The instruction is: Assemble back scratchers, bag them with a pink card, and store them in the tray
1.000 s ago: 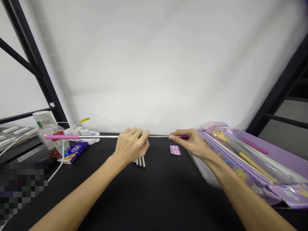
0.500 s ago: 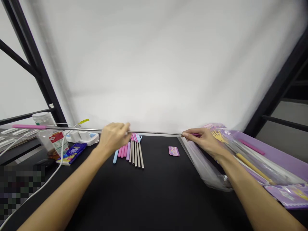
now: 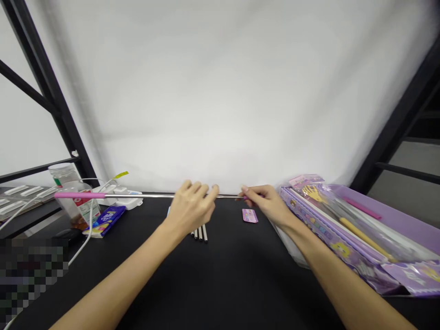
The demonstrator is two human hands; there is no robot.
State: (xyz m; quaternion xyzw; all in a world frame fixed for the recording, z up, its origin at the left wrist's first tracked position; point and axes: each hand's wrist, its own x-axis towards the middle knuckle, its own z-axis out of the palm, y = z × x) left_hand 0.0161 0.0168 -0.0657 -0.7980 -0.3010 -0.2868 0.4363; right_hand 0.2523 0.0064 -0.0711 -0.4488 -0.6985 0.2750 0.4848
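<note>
A long telescopic back scratcher with a pink handle [image 3: 79,195] and a thin metal rod [image 3: 140,195] spans level above the black table. My left hand [image 3: 192,206] is curled round the middle of the rod. My right hand [image 3: 263,199] pinches its far right end, where a bit of pink shows between the fingers; the claw head is mostly hidden. Beneath my left hand several more back scratchers [image 3: 201,233] lie in a row, and now only their metal ends show. A small pink printed card [image 3: 249,216] rests on the table near my right hand.
On the right, a purple printed box [image 3: 319,229] holds wrapped back scratchers, with clear plastic sleeves beside it. At left are a clear jar [image 3: 65,183], a blue packet [image 3: 108,219], a white power strip [image 3: 132,200], a cable and a black mouse [image 3: 68,235]. A white sheet hangs behind.
The back scratcher's visible length has become shorter, its pink handle shifting right. My left hand has moved right, over the row of back scratchers, and my right hand slightly left.
</note>
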